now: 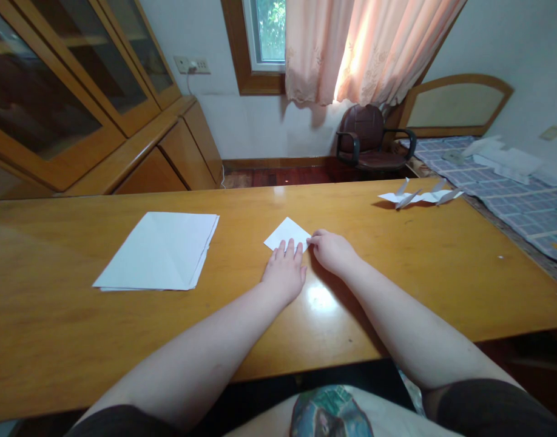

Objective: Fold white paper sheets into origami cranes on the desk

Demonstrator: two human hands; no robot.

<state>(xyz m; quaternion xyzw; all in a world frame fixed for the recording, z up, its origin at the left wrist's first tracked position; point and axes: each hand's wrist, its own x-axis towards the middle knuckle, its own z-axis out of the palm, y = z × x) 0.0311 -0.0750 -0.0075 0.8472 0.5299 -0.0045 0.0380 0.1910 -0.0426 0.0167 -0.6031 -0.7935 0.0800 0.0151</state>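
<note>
A small square of folded white paper [286,234] lies diamond-wise on the wooden table [69,315], near the middle. My left hand [284,271] rests flat on the table, its spread fingertips lying on the paper's near edge. My right hand [333,252] comes in from the right, fingers bunched against the paper's right corner. Whether those fingers pinch the paper is hidden. To the left lies a stack of white paper sheets [158,252] with a diagonal crease. Several white folded paper cranes [419,196] sit at the far right of the table.
A wooden cabinet with glass doors [78,79] stands at the left behind the table. A dark leather chair [367,139] stands by the curtained window. At the right is a bed with a blue checked cover [524,209], with white sheets on it.
</note>
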